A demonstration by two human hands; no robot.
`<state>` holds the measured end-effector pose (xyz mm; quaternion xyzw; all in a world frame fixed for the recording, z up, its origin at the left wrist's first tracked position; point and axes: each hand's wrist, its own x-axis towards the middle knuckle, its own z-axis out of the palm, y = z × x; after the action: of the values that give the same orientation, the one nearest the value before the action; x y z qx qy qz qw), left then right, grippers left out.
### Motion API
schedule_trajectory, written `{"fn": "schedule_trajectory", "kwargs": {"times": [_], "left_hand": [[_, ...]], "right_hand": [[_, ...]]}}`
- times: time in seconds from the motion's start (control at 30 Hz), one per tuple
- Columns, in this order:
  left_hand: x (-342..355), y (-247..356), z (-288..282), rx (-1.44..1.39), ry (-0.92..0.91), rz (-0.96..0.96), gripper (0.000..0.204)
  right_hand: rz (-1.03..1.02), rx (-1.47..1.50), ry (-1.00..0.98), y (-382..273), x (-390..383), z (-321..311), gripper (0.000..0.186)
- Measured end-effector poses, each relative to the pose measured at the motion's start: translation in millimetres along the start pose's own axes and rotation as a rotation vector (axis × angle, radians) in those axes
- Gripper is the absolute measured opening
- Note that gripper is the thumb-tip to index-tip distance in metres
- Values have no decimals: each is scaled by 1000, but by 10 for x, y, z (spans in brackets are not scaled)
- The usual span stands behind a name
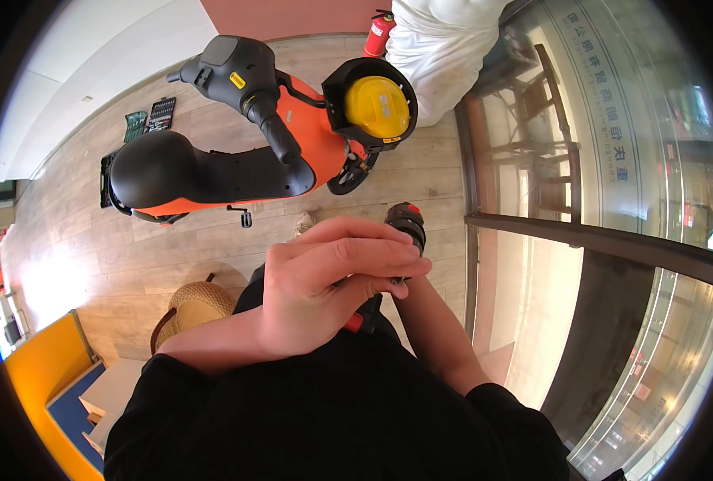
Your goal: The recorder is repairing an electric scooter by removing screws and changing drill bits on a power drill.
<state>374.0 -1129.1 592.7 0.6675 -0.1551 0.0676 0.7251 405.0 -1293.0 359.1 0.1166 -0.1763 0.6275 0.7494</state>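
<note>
My left hand [324,276] is raised before my chest, its fingers bent and drawn together toward the thumb. What sits between the fingertips is too small and hidden to name. Behind it, my right hand [422,293] is mostly covered, and its fingers do not show. The right forearm leads to a black and red cordless drill [405,224], held up in the air. Its round black front end shows above my left fingers, and a red and black lower part shows below the left palm.
An orange and black electric scooter [292,132] stands ahead, a yellow helmet [377,107] in its front basket. Beyond it are a person in white clothing [444,56] and a fire extinguisher [379,34]. A tool case [161,115] lies open on the floor. A woven stool [200,306] is at left, glass panels [525,144] at right.
</note>
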Motion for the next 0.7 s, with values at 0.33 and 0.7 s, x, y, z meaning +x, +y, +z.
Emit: {"fn": "schedule_trajectory", "kwargs": {"times": [0.33, 0.7], "left_hand": [[45, 5, -8, 85, -67, -4, 27], [-2883, -1476, -2256, 24, 892, -727, 21]], "right_hand": [[-28, -66, 56, 214, -524, -461, 51], [-196, -513, 213, 12, -458, 342, 40]]}}
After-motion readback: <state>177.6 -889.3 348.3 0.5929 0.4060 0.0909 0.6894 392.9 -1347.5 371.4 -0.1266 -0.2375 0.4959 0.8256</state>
